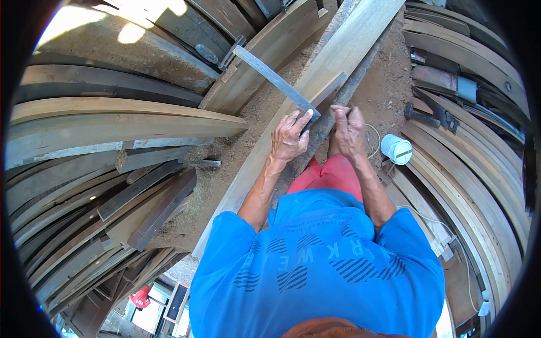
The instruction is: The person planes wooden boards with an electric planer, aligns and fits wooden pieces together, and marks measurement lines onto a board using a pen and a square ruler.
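Observation:
My left hand (291,135) is closed around the near end of a metal bar clamp (276,81). The clamp's bar slants away to the upper left, where its screw handle (207,53) hangs beside the boards. Just right of it, my right hand (349,132) has its fingers curled in, thumb against them; whatever they may hold is hidden. Beneath both hands runs a long pale plank (349,48), slanting from upper right to lower left. A short wooden piece (329,90) stands along the plank, just beyond my hands.
Stacked boards (129,124) fill the left side, and more long boards (468,186) curve along the right. A white bucket (397,149) stands on the dusty ground. A hammer (421,115) lies on the right-hand stack. A person in red (141,297) is far off, lower left.

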`<control>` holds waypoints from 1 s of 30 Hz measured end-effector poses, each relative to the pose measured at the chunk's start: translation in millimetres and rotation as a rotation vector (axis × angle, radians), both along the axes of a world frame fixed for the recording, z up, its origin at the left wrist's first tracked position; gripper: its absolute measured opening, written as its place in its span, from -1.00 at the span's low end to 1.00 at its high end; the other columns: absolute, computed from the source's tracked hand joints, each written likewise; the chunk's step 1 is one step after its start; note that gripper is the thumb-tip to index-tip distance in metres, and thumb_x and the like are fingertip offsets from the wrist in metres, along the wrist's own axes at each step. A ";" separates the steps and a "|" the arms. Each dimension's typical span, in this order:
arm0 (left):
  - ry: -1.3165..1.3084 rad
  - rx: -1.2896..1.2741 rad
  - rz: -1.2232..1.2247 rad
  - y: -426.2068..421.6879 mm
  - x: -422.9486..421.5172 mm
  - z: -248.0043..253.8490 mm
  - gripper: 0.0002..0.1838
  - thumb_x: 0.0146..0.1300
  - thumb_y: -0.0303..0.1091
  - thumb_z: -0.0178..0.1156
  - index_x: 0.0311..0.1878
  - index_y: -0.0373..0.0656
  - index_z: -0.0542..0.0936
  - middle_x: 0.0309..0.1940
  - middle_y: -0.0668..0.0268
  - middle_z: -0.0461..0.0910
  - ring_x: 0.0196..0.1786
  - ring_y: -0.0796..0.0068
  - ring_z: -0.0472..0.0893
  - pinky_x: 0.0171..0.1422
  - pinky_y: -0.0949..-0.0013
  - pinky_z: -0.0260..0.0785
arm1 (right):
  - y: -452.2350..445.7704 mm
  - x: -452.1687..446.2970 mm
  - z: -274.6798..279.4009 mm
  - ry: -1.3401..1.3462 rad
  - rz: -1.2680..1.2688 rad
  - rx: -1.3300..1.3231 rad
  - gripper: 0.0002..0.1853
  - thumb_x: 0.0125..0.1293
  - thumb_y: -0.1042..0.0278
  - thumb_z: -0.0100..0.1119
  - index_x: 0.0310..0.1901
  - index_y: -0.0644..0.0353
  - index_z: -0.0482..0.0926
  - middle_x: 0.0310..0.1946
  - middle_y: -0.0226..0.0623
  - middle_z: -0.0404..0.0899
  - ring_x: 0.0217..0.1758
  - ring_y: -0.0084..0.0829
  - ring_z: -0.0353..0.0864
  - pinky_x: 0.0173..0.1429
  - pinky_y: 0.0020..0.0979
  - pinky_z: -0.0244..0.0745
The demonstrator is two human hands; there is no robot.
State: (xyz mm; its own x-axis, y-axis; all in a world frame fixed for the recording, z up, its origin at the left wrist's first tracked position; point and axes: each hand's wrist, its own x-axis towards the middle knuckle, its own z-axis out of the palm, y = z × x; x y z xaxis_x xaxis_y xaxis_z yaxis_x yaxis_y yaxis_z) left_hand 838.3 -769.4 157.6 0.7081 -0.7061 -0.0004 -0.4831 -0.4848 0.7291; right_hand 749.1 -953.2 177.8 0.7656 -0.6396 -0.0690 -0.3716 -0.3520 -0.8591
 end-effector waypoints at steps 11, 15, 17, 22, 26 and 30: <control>0.045 0.000 -0.004 -0.2 1.2 0.8 -0.29 0.05 -0.44 0.37 0.38 0.03 0.58 0.15 -0.11 0.62 0.16 -0.16 0.61 0.31 0.00 0.46 | -10.3 20.5 31.0 -0.079 0.438 -0.084 -0.76 0.41 0.36 0.25 0.02 0.27 0.70 -0.16 -0.08 0.76 -0.11 -0.13 0.72 -0.01 -0.20 0.58; 0.029 -0.011 -0.007 -0.5 1.1 0.1 -0.31 0.05 -0.44 0.37 0.36 0.01 0.59 0.13 -0.13 0.62 0.17 -0.15 0.62 0.33 0.00 0.44 | -17.5 17.5 51.0 0.016 0.495 -0.147 -0.79 0.43 0.35 0.19 -0.05 0.28 0.70 -0.21 -0.10 0.74 -0.14 -0.09 0.71 -0.02 -0.17 0.58; 0.029 -0.007 -0.001 -0.2 0.0 -1.1 -0.31 0.05 -0.45 0.37 0.36 0.01 0.59 0.14 -0.14 0.62 0.17 -0.15 0.61 0.34 0.00 0.44 | -20.4 17.0 54.4 0.028 0.487 -0.151 -0.80 0.42 0.36 0.19 -0.08 0.28 0.70 -0.22 -0.10 0.74 -0.16 -0.09 0.70 -0.02 -0.16 0.58; 0.046 -0.001 -0.004 1.0 0.4 2.2 -0.30 0.05 -0.46 0.37 0.36 0.01 0.58 0.13 -0.14 0.62 0.17 -0.16 0.61 0.34 0.00 0.44 | -14.6 31.9 36.5 -0.092 0.404 -0.099 -0.80 0.40 0.34 0.20 -0.14 0.27 0.71 -0.23 -0.09 0.74 -0.17 -0.08 0.70 -0.02 -0.17 0.59; 0.055 0.009 -0.006 0.2 1.4 2.7 -0.29 0.04 -0.46 0.38 0.37 0.01 0.58 0.13 -0.14 0.62 0.17 -0.15 0.62 0.34 0.00 0.44 | -17.4 29.7 45.3 0.021 0.474 -0.092 -0.80 0.40 0.35 0.20 -0.13 0.30 0.71 -0.22 -0.06 0.74 -0.16 -0.07 0.72 -0.02 -0.18 0.60; 0.046 -0.006 0.005 -0.4 1.8 0.2 -0.29 0.04 -0.46 0.38 0.37 0.02 0.58 0.12 -0.13 0.62 0.15 -0.14 0.62 0.32 0.01 0.46 | -25.4 23.5 54.1 0.069 0.453 -0.096 -0.81 0.42 0.37 0.21 -0.11 0.31 0.70 -0.20 -0.04 0.74 -0.16 -0.08 0.72 -0.02 -0.18 0.59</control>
